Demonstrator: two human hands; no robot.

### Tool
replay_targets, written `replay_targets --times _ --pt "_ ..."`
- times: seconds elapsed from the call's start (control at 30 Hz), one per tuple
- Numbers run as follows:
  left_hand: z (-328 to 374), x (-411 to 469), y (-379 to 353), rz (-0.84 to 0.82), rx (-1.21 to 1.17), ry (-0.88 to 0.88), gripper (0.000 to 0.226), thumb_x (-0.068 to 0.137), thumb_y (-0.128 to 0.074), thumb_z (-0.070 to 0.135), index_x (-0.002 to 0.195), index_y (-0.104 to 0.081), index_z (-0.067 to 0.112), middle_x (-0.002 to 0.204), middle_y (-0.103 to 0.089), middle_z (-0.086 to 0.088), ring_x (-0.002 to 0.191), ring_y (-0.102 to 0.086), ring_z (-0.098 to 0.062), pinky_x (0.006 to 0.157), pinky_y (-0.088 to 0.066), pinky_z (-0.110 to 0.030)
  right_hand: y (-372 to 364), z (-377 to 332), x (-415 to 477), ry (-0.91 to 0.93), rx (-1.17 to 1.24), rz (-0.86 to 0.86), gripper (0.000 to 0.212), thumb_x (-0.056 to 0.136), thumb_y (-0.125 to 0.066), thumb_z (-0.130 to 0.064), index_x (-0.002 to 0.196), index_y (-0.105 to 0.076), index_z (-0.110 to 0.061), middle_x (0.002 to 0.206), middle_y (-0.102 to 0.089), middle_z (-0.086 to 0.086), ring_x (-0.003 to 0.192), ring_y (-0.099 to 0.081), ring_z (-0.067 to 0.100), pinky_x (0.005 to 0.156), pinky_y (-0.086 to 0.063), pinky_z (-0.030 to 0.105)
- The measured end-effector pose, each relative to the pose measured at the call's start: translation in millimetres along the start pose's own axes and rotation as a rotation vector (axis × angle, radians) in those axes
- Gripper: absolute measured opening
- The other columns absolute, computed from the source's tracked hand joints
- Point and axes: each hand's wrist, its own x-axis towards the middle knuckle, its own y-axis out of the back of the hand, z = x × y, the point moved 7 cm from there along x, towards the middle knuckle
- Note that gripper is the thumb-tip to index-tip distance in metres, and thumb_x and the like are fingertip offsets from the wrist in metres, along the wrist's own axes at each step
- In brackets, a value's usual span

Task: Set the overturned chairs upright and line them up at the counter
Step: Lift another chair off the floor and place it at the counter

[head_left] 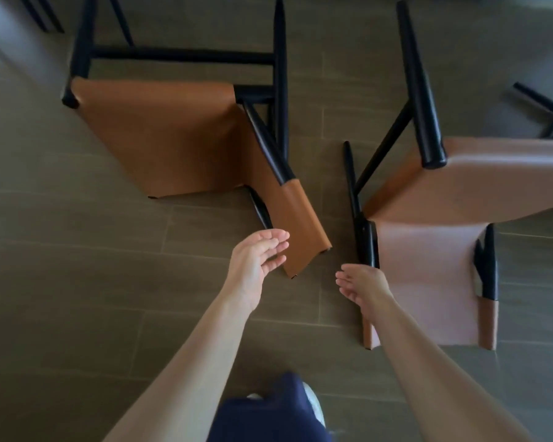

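Left hand (259,263): open, fingers straight and together, holding nothing; the fingertips are just beside the left chair's backrest edge, possibly touching it, though blur hides this.
Right hand (363,288): open, fingers relaxed, empty, beside the right chair's black back post.
Left tan-leather chair with black wooden frame (173,138): overturned on the grey-brown tiled floor (77,282), legs pointing away.
Right tan-leather chair with black frame (428,266): also overturned, just beside the left one, the two apart.
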Motion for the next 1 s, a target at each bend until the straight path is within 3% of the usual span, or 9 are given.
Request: replay_targets --times 0.07,0.17,0.27,0.4,0.57,0.67,0.8,0.9,1.0 --pt "-42 28 13 0.028 -0.014 0.022 0.020 0.093 -0.053 0.004 0.103 -0.070 0.009 0.103 -0.075 -0.004 0.100 -0.070 -0.017 0.084 -0.055 -0.032 -13 24 42 0.021 -0.094 -0.081 0.021 0.099 -0.042 0.001 0.090 -0.058 -0.009 0.074 -0.065 0.006 0.055 -0.064 0.010 0.056 -0.051 0.019" --pt "-90 72 24 0.010 -0.024 0.038 0.022 0.093 -0.050 0.001 0.103 -0.069 0.009 0.103 -0.075 -0.005 0.099 -0.071 -0.019 0.087 -0.055 -0.035 -22 51 103 0.151 -0.287 -0.062 0.017 0.094 -0.054 -0.002 0.102 -0.065 -0.011 0.093 -0.063 0.010 0.080 -0.062 0.023 0.081 -0.054 0.034" --pt "-118 116 30 -0.048 0.007 -0.004 0.023 0.093 -0.049 -0.001 0.102 -0.069 0.007 0.103 -0.075 -0.007 0.098 -0.071 -0.021 0.088 -0.055 -0.037 -34 63 149 0.266 -0.414 -0.047 0.037 0.089 -0.063 -0.007 0.126 -0.063 -0.007 0.097 -0.063 0.005 0.090 -0.064 0.024 0.096 -0.053 0.044" --pt "-140 163 38 -0.071 0.079 -0.046 0.025 0.093 -0.048 0.000 0.103 -0.070 0.008 0.104 -0.074 -0.008 0.098 -0.071 -0.022 0.092 -0.054 -0.039 -53 70 199 0.327 -0.368 -0.085 0.041 0.087 -0.064 -0.002 0.128 -0.060 -0.003 0.086 -0.063 0.004 0.077 -0.060 0.016 0.076 -0.054 0.032" --pt "-162 196 45 -0.105 0.115 -0.080 0.027 0.096 -0.044 0.003 0.100 -0.069 0.009 0.104 -0.074 -0.010 0.098 -0.071 -0.024 0.091 -0.054 -0.038 -79 77 240 0.441 -0.337 -0.129 0.045 0.083 -0.067 -0.001 0.128 -0.062 -0.006 0.109 -0.067 0.009 0.086 -0.062 0.017 0.079 -0.053 0.031" --pt "-170 206 49 -0.054 0.255 -0.076 0.029 0.094 -0.043 -0.002 0.105 -0.069 0.005 0.104 -0.073 -0.013 0.097 -0.071 -0.024 0.093 -0.054 -0.039 -91 81 248 0.527 -0.418 -0.142 0.038 0.083 -0.069 -0.009 0.121 -0.066 -0.009 0.105 -0.070 0.005 0.095 -0.064 0.019 0.077 -0.051 0.030" --pt "-191 205 54 0.080 0.399 -0.024 0.031 0.093 -0.042 -0.008 0.106 -0.067 0.004 0.105 -0.071 -0.012 0.096 -0.069 -0.022 0.087 -0.056 -0.034 -105 85 252 0.619 -0.576 -0.112 0.022 0.089 -0.062 -0.020 0.109 -0.067 -0.011 0.093 -0.067 0.003 0.082 -0.060 0.018 0.068 -0.046 0.027" --pt "-207 201 54 0.123 0.458 0.037 0.031 0.095 -0.039 -0.007 0.111 -0.064 0.001 0.108 -0.069 -0.013 0.099 -0.067 -0.023 0.087 -0.055 -0.033 -111 80 250 0.678 -0.682 -0.061 0.032 0.097 -0.054 -0.036 0.104 -0.069 -0.008 0.081 -0.064 0.001 0.074 -0.058 0.017 0.052 -0.038 0.022" --pt "-210 199 52 0.126 0.508 0.049 0.031 0.095 -0.040 -0.005 0.114 -0.063 0.003 0.108 -0.068 -0.011 0.092 -0.064 -0.019 0.086 -0.053 -0.031 -114 76 248 0.700 -0.701 -0.010 0.047 0.100 -0.047 -0.044 0.100 -0.066 -0.002 0.074 -0.059 0.001 0.067 -0.056 0.017 0.052 -0.038 0.024"
